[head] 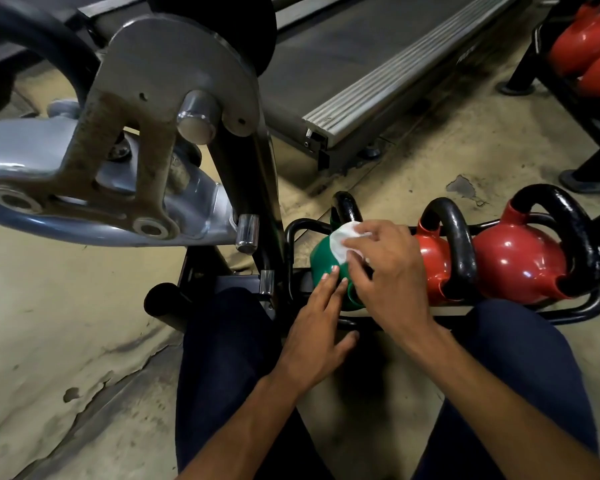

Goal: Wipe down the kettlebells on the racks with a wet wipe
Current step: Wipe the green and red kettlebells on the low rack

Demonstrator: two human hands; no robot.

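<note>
Left hand [321, 327], fingers straight, rests against green kettlebell [321, 259] on the rack [586, 306]. Right hand [388, 271], fingers gripping wet wipe [340, 242], presses it atop that kettlebell. Red kettlebells [513, 265] stand just beside it.

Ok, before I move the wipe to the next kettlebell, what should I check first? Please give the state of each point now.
1. The white wet wipe is held by the right hand: ok, pressed on the round green kettlebell.
2. The left hand steadies it: ok, straight fingers touch its side.
3. Green kettlebell seated in the black tubular rack: ok.
4. Its black handle wiped: cannot tell.
5. Wipe wet enough: cannot tell.
6. The neighbouring glossy red kettlebell is uncovered: ok.
</note>
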